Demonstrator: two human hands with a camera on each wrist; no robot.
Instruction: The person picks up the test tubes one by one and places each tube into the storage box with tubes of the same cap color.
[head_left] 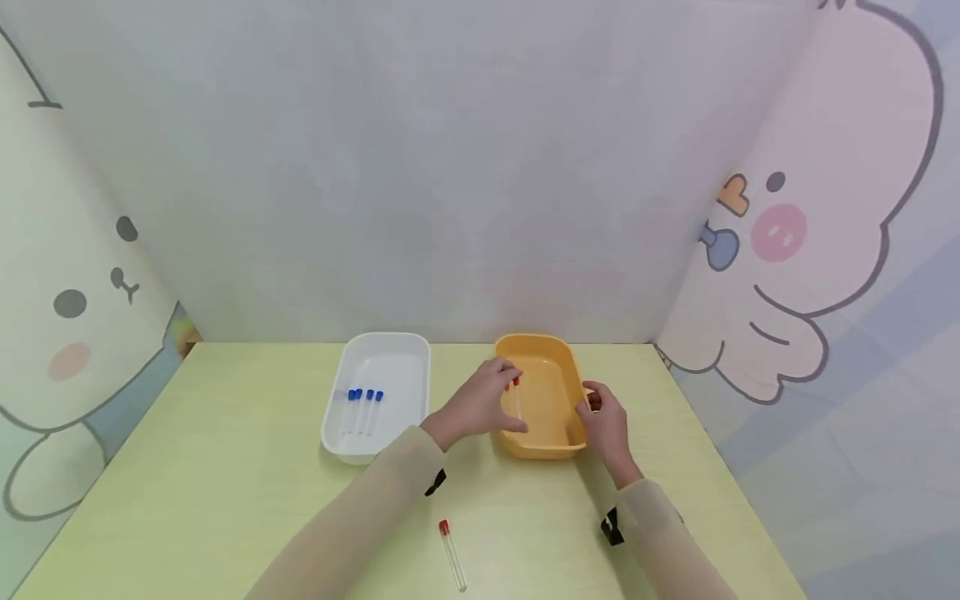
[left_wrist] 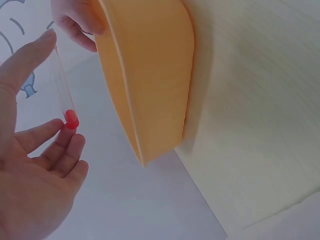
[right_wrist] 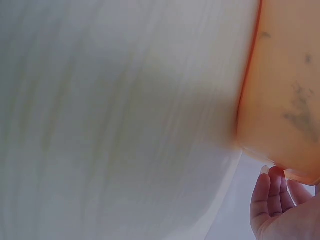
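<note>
My left hand point(head_left: 483, 404) is over the left side of the orange tray point(head_left: 553, 396). It holds a clear test tube point(left_wrist: 61, 85) lengthwise, the thumb at the bare end and fingertips at the red cap point(left_wrist: 71, 119). Beside this tube's cap in the head view, a second red cap point(head_left: 507, 386) shows; the rest of it is hidden by the hand. At the tray's right side, my right hand point(head_left: 606, 421) grips the rim, fingers against the outer wall. Another red-capped test tube point(head_left: 453, 557) lies on the table in front.
Left of the orange tray stands a white tray point(head_left: 397, 367) with several blue-capped test tubes point(head_left: 364, 410) lying side by side. Both trays are near the back edge of the yellowish table point(head_left: 225, 467). Curtains point(head_left: 465, 167) with cartoon animals hang behind and at the sides.
</note>
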